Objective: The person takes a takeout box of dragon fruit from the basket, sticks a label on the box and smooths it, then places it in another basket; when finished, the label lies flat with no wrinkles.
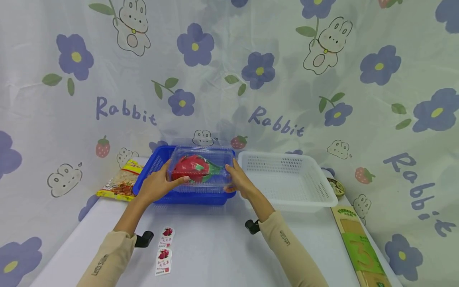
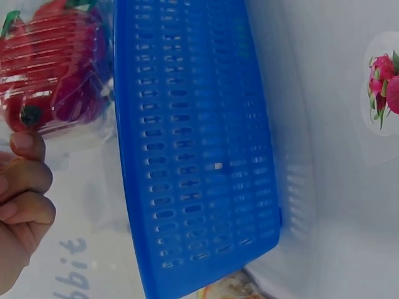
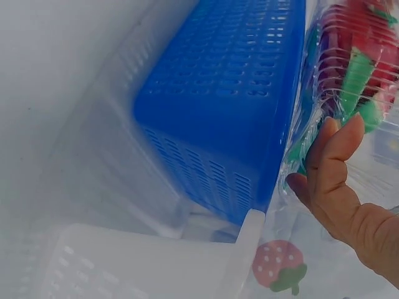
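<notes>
Head cam first: I've got both hands on a clear container point(image 1: 223, 154) with a red and green dragon fruit point(image 1: 190, 166) inside. Left hand point(image 1: 156, 186) grips one end, thumb over the near edge, and right hand point(image 1: 241, 181) grips the other. They're holding it over the blue basket point(image 1: 191, 198); I can't tell if it touches the rim. White basket point(image 1: 285, 183) sits just right of that, a food bag point(image 1: 122, 181) on the left, and a tin point(image 1: 336, 186) plus a green-labelled packet point(image 1: 360, 247) far right. Two fruit labels point(image 1: 163, 261) lie on the white table point(image 1: 208, 243) in front.

Left wrist cam: fingers are bent, and one fingertip is up against the container's edge, so yeah, that's a grasp. Perforated side of the blue basket fills the middle.

Right wrist cam: thumb and fingers are on the container's end, green fruit tips right beside them. White basket's corner is close to the blue one.
</notes>
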Demonstrator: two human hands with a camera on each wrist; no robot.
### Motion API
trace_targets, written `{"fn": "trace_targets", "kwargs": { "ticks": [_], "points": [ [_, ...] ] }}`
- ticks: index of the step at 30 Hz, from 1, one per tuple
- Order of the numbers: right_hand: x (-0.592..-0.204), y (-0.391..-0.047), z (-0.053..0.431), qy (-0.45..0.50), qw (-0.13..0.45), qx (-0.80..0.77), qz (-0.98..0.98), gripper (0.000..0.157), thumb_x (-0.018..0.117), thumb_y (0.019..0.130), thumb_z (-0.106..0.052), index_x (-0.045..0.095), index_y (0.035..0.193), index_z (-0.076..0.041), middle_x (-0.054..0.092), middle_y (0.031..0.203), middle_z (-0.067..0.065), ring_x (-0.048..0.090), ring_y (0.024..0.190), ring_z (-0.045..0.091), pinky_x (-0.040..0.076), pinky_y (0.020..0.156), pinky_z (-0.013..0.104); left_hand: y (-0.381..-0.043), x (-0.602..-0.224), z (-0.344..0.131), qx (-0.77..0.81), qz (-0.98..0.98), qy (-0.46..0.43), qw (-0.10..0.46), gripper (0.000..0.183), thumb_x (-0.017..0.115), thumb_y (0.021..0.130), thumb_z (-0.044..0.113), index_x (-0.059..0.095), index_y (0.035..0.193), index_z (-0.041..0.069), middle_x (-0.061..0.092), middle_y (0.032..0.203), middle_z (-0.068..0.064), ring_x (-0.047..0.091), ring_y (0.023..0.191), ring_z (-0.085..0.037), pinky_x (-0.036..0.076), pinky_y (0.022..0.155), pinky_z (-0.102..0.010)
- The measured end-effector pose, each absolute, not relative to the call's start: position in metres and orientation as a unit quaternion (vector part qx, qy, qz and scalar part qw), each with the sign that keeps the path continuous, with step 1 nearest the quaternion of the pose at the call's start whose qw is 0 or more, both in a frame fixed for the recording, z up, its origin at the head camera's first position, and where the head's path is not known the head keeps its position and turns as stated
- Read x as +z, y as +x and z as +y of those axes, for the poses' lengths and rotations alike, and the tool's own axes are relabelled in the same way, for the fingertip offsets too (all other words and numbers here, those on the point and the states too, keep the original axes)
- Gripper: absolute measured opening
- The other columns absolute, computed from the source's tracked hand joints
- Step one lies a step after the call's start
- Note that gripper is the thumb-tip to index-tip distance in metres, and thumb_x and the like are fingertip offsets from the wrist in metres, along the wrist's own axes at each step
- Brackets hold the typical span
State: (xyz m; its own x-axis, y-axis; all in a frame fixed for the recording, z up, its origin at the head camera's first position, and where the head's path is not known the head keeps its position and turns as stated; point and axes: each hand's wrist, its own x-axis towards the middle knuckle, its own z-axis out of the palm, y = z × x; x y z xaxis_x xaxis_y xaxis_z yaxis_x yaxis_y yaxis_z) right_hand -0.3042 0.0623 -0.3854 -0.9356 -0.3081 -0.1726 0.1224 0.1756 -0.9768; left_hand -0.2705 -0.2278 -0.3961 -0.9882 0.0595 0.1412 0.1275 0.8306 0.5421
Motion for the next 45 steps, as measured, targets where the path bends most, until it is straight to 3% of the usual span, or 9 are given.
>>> {"fn": "trace_targets", "kwargs": {
  "ticks": [26, 36, 45],
  "points": [
    [-0.381, -0.287, 0.074, -0.091, 0.178, -0.636, 0.746, 0.074, 0.037, 0.108, -0.036, -0.015, 0.158, -0.026, 0.018, 0.161, 0.027, 0.059, 0.063, 0.021, 0.054, 0.066, 0.033, -0.254, -0.397, -0.220, -0.288, -0.953, -0.051, 0.071, 0.110, 0.061, 0.082, 0.073, 0.016, 0.159, 0.009, 0.049, 0.074, -0.008, 0.047, 0.062, -0.020, 0.038, 0.050, -0.029],
    [-0.380, -0.278, 0.077, -0.078, 0.177, -0.638, 0.746, 0.074, 0.038, 0.107, -0.039, -0.015, 0.158, -0.027, 0.018, 0.161, 0.028, 0.060, 0.067, 0.022, 0.054, 0.070, 0.035, -0.246, -0.396, -0.215, -0.280, -0.956, -0.054, 0.075, 0.111, 0.063, 0.081, 0.073, 0.015, 0.160, 0.012, 0.048, 0.071, -0.007, 0.048, 0.062, -0.020, 0.038, 0.050, -0.029],
    [-0.381, -0.271, 0.080, -0.072, 0.172, -0.633, 0.751, 0.075, 0.038, 0.107, -0.041, -0.013, 0.159, -0.025, 0.017, 0.162, 0.024, 0.063, 0.073, 0.025, 0.055, 0.070, 0.035, -0.240, -0.396, -0.212, -0.279, -0.955, -0.056, 0.086, 0.109, 0.063, 0.081, 0.071, 0.019, 0.159, 0.008, 0.048, 0.070, -0.006, 0.046, 0.061, -0.019, 0.038, 0.050, -0.028]
  ]
}}
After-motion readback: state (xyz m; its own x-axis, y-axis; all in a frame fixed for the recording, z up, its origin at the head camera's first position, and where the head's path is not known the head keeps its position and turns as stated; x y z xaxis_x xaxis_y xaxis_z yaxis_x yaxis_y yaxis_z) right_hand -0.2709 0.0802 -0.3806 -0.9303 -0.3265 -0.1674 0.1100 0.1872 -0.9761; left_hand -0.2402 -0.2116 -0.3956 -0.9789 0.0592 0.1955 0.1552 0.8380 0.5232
